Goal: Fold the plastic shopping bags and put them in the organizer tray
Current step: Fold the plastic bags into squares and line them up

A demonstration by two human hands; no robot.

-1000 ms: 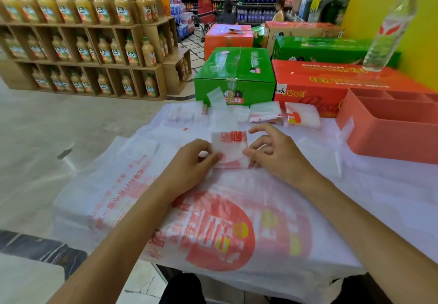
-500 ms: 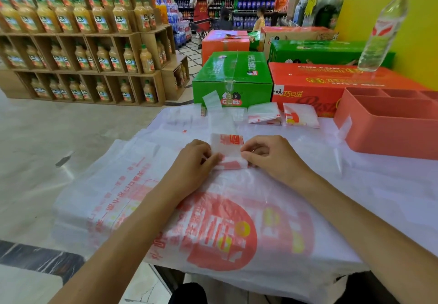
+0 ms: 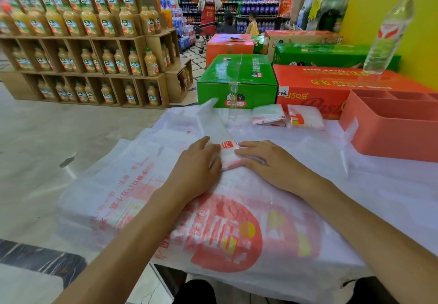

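Hands flat: we see the left hand point(image 3: 198, 165) and right hand point(image 3: 267, 161) pressing a small folded bag point(image 3: 229, 155) from either side, fingers straight, no closed grip on it. It sits mid-worktop on a stack of flat printed shopping bags point(image 3: 225, 232). Two finished folded bags point(image 3: 269, 115) point(image 3: 304, 117) lie along the far edge. Coral organizer tray point(image 3: 391, 135) stands at the far right edge.
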